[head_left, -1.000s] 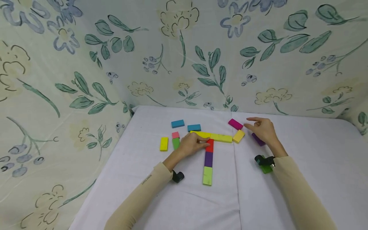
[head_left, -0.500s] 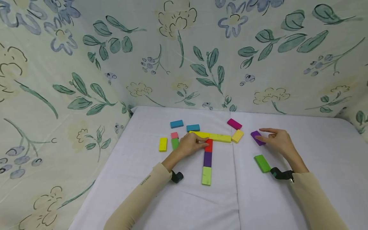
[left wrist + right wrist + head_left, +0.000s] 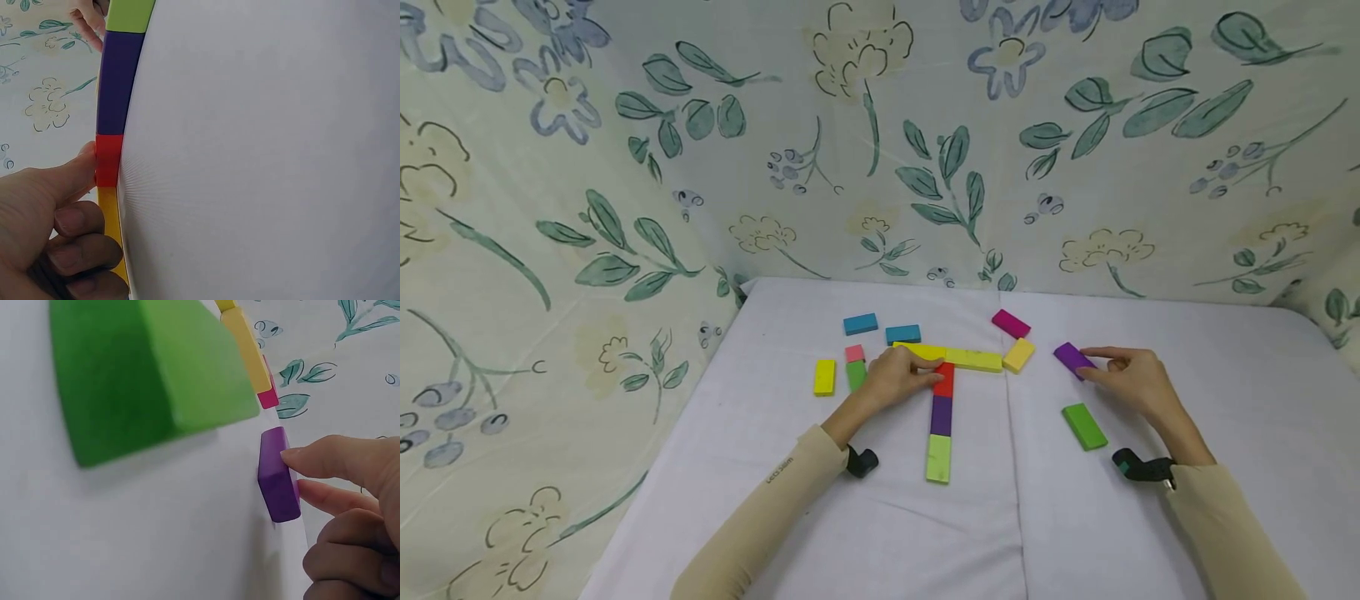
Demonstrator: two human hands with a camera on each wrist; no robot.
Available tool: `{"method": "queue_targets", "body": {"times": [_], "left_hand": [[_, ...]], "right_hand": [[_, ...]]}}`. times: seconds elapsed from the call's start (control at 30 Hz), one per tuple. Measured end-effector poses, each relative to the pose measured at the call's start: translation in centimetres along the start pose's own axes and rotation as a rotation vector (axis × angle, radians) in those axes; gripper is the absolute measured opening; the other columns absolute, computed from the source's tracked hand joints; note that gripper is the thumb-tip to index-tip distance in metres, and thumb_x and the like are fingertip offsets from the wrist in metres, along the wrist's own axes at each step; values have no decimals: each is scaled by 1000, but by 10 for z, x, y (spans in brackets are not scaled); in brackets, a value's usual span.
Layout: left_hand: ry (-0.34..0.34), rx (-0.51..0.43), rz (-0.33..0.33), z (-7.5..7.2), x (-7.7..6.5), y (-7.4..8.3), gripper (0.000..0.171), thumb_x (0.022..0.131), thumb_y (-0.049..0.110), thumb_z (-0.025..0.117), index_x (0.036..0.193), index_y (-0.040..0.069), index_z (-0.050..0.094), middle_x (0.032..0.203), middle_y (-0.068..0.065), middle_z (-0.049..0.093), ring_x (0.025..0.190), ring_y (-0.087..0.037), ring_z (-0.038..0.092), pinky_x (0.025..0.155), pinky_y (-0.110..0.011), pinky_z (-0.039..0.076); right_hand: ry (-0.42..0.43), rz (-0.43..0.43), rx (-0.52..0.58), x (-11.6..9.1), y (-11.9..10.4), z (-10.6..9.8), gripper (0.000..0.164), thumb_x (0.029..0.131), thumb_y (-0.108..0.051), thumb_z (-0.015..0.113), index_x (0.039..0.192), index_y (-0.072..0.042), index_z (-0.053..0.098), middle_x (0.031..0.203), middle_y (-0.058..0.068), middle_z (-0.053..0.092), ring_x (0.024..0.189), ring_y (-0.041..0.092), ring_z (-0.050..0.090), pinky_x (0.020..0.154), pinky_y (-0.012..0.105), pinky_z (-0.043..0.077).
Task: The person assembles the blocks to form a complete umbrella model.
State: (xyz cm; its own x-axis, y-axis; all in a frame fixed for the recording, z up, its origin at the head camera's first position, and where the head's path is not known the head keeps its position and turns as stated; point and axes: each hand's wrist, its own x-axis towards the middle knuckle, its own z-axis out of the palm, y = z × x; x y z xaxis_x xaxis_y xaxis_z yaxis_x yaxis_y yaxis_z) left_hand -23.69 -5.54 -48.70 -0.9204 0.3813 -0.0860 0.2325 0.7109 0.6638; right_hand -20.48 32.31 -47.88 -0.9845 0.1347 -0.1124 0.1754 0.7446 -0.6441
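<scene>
My left hand (image 3: 897, 379) rests at the junction of a T-shaped row of blocks. Its thumb and index finger grip the red block (image 3: 109, 160), with the other fingers curled beside the yellow block (image 3: 922, 351) in the top bar. Below the red one, a dark purple block (image 3: 942, 416) and a lime block (image 3: 938, 459) continue the stem. A yellow-green block (image 3: 973, 360) forms the bar's right half. Over on the right, my right hand (image 3: 1131, 379) pinches a purple block (image 3: 278, 475) between thumb and index finger; it lies on the cloth, slanted.
Near the right hand lies a green block (image 3: 1084, 427). A magenta block (image 3: 1011, 323) and a pale orange block (image 3: 1018, 355) sit off the bar's right end. Blue blocks (image 3: 861, 324), a yellow block (image 3: 824, 377) and a pink block (image 3: 854, 354) lie left. Floral cloth (image 3: 865, 167) hangs behind.
My right hand has moved right, away from the magenta and pale orange blocks, and has taken hold of the purple block. My left hand stays at the red block.
</scene>
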Motion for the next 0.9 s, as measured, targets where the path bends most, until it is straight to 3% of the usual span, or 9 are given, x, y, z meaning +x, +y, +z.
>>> {"method": "queue_targets", "body": {"times": [0.3,0.47,0.6,0.7,0.9], "left_hand": [[9,11,19,2,1,-3,39,93,41,77,129,28,72,60,3,48,51,-12,41,49,-20,27],[1,-4,21,2,2,-3,39,93,41,77,129,28,72,66,2,57,51,-13,40,50,-20,26],[-3,-6,19,3,3,-2,39,93,41,77,130,29,72,64,2,53,51,-13,40,50,-20,26],[-4,-2,20,3,3,-2,39,93,41,77,130,29,71,61,3,47,51,-12,41,49,-20,26],[3,-4,10,2,2,-2,39,93,41,77,129,29,72,62,3,49,52,-14,42,50,-20,27]], "right_hand": [[36,13,-10,-1,4,6,60,91,-46,77,130,0,69,68,0,42,68,15,40,56,30,29],[60,-13,-26,-2,3,7,54,92,-37,78,125,4,71,66,1,42,71,18,41,56,30,30],[63,-57,-68,2,0,4,52,91,-32,79,122,7,71,66,1,43,70,19,42,56,30,29],[67,-85,-77,8,-6,-1,51,90,-33,80,121,7,72,67,1,42,70,18,42,56,29,28],[40,-114,-44,29,-29,-4,50,92,-33,78,125,4,71,67,1,40,71,19,42,57,29,30]]}}
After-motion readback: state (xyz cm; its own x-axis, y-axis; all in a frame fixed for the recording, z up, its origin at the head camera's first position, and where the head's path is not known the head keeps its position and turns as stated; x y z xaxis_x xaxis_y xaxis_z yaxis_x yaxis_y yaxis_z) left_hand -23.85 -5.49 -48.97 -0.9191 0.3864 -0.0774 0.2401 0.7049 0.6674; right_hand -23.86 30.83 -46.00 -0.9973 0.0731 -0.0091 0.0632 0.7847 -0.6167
